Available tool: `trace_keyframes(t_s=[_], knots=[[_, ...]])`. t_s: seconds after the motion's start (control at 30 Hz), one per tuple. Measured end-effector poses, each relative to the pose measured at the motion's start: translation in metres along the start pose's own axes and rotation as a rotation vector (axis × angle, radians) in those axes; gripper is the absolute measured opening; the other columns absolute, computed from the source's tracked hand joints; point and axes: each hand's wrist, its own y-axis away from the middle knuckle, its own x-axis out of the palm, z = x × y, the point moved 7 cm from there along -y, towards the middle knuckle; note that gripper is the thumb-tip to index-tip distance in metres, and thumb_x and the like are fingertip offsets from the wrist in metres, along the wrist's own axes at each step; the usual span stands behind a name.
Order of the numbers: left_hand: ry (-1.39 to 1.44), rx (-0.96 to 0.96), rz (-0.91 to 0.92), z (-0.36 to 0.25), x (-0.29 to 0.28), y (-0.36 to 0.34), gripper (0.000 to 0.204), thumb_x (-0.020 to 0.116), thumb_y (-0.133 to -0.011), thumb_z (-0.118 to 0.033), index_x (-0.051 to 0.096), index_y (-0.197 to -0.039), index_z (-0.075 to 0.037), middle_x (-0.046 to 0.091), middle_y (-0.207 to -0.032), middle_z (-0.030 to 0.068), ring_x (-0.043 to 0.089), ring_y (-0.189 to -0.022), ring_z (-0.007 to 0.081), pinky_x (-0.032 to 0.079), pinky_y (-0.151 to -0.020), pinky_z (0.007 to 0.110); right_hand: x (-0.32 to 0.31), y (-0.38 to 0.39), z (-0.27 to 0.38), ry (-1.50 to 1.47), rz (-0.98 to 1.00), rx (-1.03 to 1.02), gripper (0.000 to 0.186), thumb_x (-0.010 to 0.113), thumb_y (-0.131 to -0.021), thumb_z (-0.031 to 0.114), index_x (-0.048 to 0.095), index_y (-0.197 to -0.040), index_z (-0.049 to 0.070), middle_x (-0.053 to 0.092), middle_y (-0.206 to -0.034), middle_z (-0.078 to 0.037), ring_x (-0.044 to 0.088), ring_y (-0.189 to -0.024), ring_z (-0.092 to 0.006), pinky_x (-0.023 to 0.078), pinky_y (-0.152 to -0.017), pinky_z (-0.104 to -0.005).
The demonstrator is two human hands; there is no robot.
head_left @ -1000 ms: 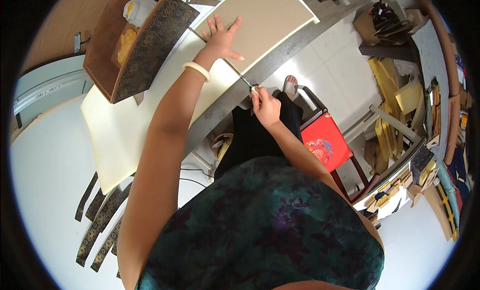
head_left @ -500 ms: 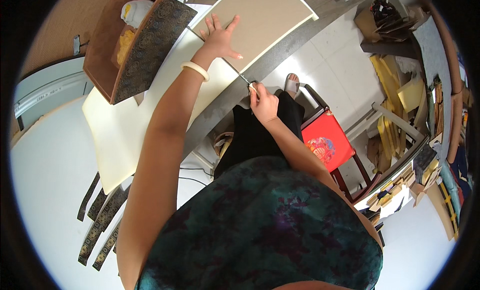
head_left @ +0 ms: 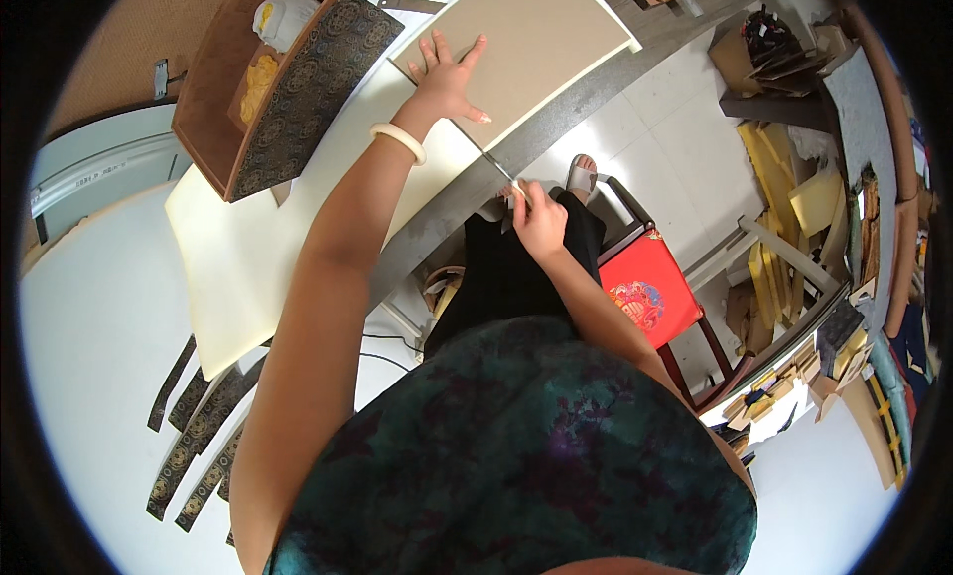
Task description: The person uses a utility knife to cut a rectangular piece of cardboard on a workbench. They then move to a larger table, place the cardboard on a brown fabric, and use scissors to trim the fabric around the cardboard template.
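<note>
The person's left arm reaches forward, its hand (head_left: 444, 89) flat with fingers spread on the tan board (head_left: 541, 54) atop the worktop (head_left: 551, 121), while the right hand (head_left: 541, 226) pinches a slim tool (head_left: 499, 169) by the worktop's near edge.

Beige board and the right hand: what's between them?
In the head view: the grey table edge and the thin metal tool that the right hand grips.
</note>
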Motion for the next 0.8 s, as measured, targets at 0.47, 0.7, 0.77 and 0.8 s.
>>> trace_keyframes(t_s=[0.47, 0.7, 0.77, 0.8], knots=[[0.002, 0.000, 0.002, -0.002, 0.001, 0.000, 0.147, 0.101, -0.052, -0.045, 0.010, -0.167, -0.038, -0.013, -0.164, 0.0413, -0.013, -0.151, 0.0626, 0.010, -0.113, 0.080, -0.012, 0.022, -0.009, 0.032, 0.100, 0.067, 0.016, 0.067, -0.099, 0.020, 0.061, -0.107, 0.007, 0.074, -0.090, -0.015, 0.070, -0.072, -0.0379, 0.055, -0.060, -0.0460], [0.572, 0.098, -0.685, 0.061, -0.046, 0.036, 0.075, 0.091, -0.075, -0.036, 0.063, -0.141, -0.012, 0.051, -0.150, 0.0275, 0.049, -0.143, 0.0367, 0.044, -0.112, 0.048, -0.113, 0.063, -0.018, -0.034, 0.124, 0.063, 0.020, 0.072, -0.096, 0.018, 0.065, -0.111, 0.008, 0.073, -0.079, -0.014, 0.073, -0.065, -0.0308, 0.057, -0.057, -0.0401], [0.717, -0.014, -0.897, 0.109, -0.035, 0.070, 0.035, 0.080, -0.091, -0.016, 0.070, -0.120, 0.001, 0.072, -0.120, 0.0142, 0.069, -0.111, 0.0200, 0.055, -0.097, 0.032, -0.147, 0.067, -0.024, -0.041, 0.137, 0.073, 0.020, 0.072, -0.096, 0.017, 0.066, -0.112, 0.007, 0.072, -0.078, -0.014, 0.074, -0.064, -0.0267, 0.057, -0.059, -0.0367], [0.702, -0.099, -0.885, 0.110, -0.026, 0.087, 0.027, 0.076, -0.093, -0.010, 0.071, -0.116, 0.001, 0.073, -0.113, 0.0118, 0.069, -0.103, 0.0178, 0.056, -0.089, 0.029, -0.161, 0.070, -0.029, -0.059, 0.092, 0.058, 0.020, 0.072, -0.096, 0.017, 0.067, -0.113, 0.006, 0.072, -0.078, -0.014, 0.074, -0.064, -0.0247, 0.058, -0.060, -0.0351]])
